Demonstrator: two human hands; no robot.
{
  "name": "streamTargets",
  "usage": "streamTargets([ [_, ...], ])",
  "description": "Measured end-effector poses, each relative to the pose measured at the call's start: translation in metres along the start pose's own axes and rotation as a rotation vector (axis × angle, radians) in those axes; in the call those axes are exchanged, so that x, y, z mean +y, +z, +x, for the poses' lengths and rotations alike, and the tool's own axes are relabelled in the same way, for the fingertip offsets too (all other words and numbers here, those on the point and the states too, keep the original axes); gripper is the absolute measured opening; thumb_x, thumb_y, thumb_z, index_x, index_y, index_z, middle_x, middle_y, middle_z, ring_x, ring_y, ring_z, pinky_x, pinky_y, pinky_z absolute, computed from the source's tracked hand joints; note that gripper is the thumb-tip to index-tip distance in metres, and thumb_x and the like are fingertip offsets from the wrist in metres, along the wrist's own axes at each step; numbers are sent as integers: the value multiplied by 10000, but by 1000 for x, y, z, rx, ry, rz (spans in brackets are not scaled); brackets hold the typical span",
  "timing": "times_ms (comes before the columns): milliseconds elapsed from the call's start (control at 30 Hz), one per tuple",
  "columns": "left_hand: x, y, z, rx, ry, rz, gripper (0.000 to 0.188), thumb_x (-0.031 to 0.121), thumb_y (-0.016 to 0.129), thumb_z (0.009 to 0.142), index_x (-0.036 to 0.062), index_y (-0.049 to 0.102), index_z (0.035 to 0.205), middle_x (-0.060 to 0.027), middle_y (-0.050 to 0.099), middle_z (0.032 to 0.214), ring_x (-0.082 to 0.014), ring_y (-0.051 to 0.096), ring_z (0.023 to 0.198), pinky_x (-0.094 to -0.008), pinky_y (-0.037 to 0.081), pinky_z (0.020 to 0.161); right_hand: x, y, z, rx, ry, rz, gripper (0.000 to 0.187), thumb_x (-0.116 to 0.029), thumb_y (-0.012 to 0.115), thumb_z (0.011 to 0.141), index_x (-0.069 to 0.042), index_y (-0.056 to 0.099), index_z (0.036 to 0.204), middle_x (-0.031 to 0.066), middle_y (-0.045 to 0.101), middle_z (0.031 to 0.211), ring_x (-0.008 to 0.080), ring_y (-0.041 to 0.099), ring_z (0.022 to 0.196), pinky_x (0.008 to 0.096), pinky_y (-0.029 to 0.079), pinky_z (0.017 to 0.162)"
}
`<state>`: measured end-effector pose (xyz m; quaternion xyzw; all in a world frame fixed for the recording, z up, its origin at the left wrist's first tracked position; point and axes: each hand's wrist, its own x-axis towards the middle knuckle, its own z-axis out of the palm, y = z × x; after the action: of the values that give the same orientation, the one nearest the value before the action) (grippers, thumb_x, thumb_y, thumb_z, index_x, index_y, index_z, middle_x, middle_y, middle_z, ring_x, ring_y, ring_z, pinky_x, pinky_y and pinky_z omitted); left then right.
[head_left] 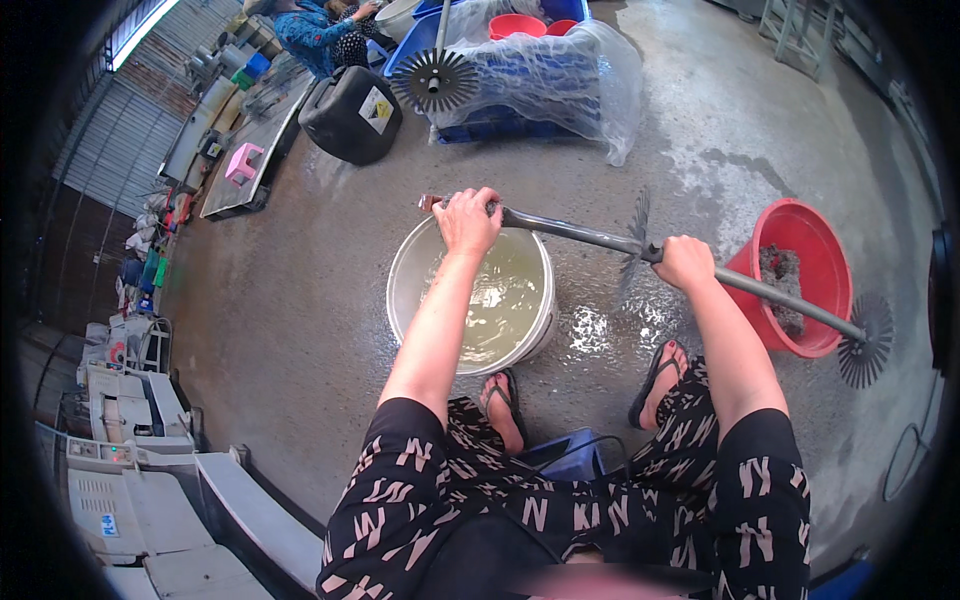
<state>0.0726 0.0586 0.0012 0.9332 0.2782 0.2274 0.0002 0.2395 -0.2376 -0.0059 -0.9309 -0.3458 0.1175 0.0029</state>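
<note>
A long grey metal shaft (575, 230) with toothed discs lies slantwise across the view, its left end over a white bucket (548, 335) of cloudy water. One toothed disc (640, 235) is partway along it; another toothed disc (866, 342) is at the right end, past the red bucket. My left hand (467, 222) is closed round the shaft near its reddish-brown left end. Just right of the inner disc, my right hand (684, 263) grips the same shaft. Beneath its right part stands a red bucket (840, 255) holding a grey, rough-looking lump (785, 290).
A black jerrycan (345, 115) and blue crates under clear plastic (545, 95) stand ahead, beside another toothed disc (435, 82). A person (315, 40) sits at the far left. Grey machines (150, 500) fill the lower left. A blue stool (568, 455) is between my feet on wet floor.
</note>
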Motion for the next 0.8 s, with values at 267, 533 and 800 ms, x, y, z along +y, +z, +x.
streamTargets([
  [267,-3,12,-58,-16,-305,-109,125,258,697,736,217,661,848,-2,673,839,-218,627,864,-446,399,836,0,0,1,-12,11,12,280,-287,678,697,-79,708,882,162,682,901,304,659,889,402,526,789],
  [533,-32,12,-13,313,-602,-329,173,294,703,740,199,680,882,-47,694,836,-259,652,829,-409,430,779,-1,0,4,11,-4,36,346,-315,681,689,-11,701,851,208,671,878,343,653,871,417,522,789],
  [800,-9,6,-46,-184,-207,-327,165,260,675,716,210,677,873,-28,686,877,-243,635,850,-408,412,799,-1,1,3,-8,24,24,342,-307,678,693,3,697,836,222,665,876,350,651,866,423,520,792],
])
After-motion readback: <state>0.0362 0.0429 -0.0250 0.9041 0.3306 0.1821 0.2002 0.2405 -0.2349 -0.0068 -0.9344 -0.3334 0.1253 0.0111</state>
